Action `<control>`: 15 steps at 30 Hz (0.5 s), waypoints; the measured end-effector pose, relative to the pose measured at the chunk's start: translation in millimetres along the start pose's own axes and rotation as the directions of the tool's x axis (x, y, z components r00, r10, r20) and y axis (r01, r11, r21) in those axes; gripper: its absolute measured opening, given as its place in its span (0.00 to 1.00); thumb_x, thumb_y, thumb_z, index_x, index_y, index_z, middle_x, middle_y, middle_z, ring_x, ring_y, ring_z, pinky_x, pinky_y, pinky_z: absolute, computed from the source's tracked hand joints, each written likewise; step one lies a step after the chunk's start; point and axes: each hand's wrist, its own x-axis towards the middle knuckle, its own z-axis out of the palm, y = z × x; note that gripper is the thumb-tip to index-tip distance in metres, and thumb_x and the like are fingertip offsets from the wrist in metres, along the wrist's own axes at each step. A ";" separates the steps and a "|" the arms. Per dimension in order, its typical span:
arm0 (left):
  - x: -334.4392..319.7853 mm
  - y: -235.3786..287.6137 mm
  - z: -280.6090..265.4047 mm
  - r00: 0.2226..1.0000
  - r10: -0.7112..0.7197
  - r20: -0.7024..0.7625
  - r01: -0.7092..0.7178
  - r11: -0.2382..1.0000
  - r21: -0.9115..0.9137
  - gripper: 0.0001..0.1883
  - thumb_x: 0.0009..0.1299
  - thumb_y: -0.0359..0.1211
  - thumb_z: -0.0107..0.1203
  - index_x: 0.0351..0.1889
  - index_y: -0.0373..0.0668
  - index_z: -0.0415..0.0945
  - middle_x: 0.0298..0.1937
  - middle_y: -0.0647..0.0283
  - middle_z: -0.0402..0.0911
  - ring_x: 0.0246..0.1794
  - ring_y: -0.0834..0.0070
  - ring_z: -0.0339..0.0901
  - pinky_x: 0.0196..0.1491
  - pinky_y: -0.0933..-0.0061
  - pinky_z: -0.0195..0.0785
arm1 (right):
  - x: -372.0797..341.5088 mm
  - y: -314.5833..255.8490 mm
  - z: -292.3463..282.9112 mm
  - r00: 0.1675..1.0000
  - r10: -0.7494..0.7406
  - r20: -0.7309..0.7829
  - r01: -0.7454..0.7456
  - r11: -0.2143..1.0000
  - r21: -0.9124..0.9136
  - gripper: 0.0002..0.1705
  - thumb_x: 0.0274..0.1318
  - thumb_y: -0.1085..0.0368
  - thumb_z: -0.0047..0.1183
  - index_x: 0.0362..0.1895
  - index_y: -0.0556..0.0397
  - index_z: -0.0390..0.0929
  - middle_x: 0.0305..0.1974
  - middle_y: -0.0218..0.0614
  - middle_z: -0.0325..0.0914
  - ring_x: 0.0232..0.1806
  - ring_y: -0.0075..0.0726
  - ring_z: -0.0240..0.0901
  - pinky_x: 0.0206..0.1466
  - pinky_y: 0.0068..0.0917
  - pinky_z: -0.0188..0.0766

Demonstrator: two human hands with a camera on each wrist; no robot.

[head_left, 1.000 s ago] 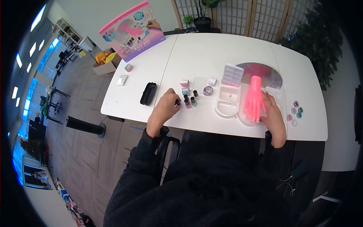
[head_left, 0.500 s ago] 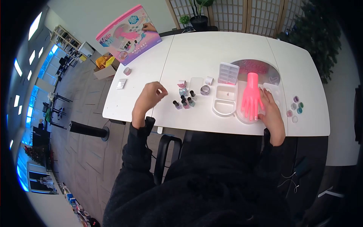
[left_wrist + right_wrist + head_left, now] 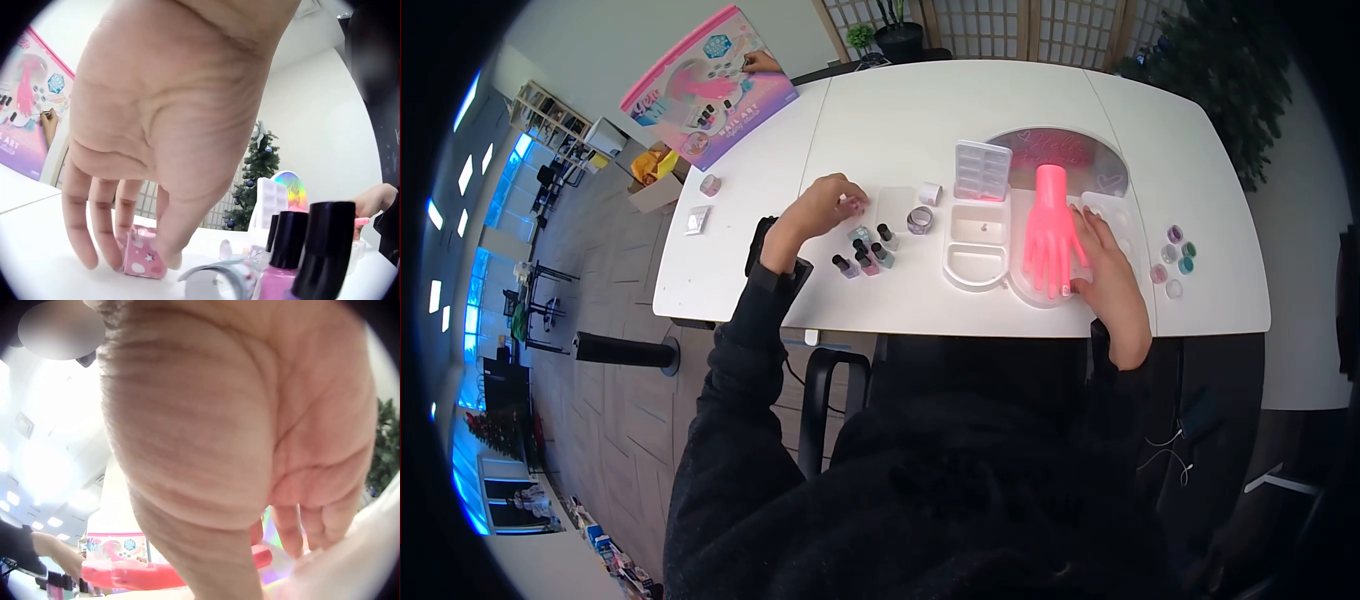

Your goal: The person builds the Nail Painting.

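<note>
My left hand (image 3: 820, 208) is over the far side of a nail polish group, its thumb and fingers pinching a small pink patterned roll (image 3: 145, 256) with stars and dots. Several nail polish bottles (image 3: 866, 262) with black caps stand just below that hand, beside a blue-patterned roll (image 3: 860, 235). On the right, my right hand (image 3: 1112, 275) lies with fairly straight fingers along the side of a pink model hand (image 3: 1050, 235). Its thumb is right at the model's fingertips. The model hand lies on a white base (image 3: 1040, 299) with a shiny rounded back panel (image 3: 1055, 150).
Left of the base stand a compartment tray (image 3: 976, 262) and an upright lidded box (image 3: 982, 170). A silvery roll (image 3: 920, 220) and white roll (image 3: 930, 193) are nearby. Several glitter pots (image 3: 1187, 265) sit far right. A black case (image 3: 758, 243) is partly behind my left forearm; a box (image 3: 710, 90) stands back left.
My left hand let go of a nail polish bottle, which stands with the others, drew back left, then reached forward to the pink roll. My right hand stays beside the model hand.
</note>
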 end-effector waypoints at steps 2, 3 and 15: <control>-3.3 28.0 -12.5 0.995 -0.087 -0.054 0.084 0.995 -0.059 0.17 0.70 0.27 0.68 0.57 0.40 0.86 0.47 0.55 0.88 0.43 0.63 0.86 0.47 0.65 0.80 | -0.4 -1.2 -1.0 1.000 -0.006 0.000 0.006 1.000 0.000 0.63 0.39 0.85 0.69 0.82 0.37 0.60 0.82 0.47 0.56 0.81 0.58 0.57 0.74 0.42 0.73; -4.0 40.0 -18.5 0.979 -0.177 -0.103 0.165 0.979 -0.120 0.16 0.69 0.27 0.69 0.55 0.37 0.86 0.47 0.54 0.89 0.41 0.64 0.86 0.45 0.65 0.80 | -0.7 -2.6 -1.6 1.000 0.002 0.004 -0.002 1.000 -0.004 0.63 0.39 0.85 0.68 0.82 0.38 0.60 0.82 0.48 0.56 0.81 0.59 0.57 0.74 0.42 0.72; 58.5 149.9 -26.6 0.905 0.422 0.051 -0.408 0.897 -0.173 0.10 0.70 0.30 0.69 0.46 0.36 0.87 0.43 0.58 0.88 0.41 0.67 0.87 0.44 0.67 0.83 | 0.6 -3.2 -1.4 1.000 0.016 0.005 -0.016 1.000 0.012 0.62 0.40 0.85 0.68 0.82 0.39 0.60 0.81 0.48 0.57 0.80 0.58 0.58 0.75 0.42 0.71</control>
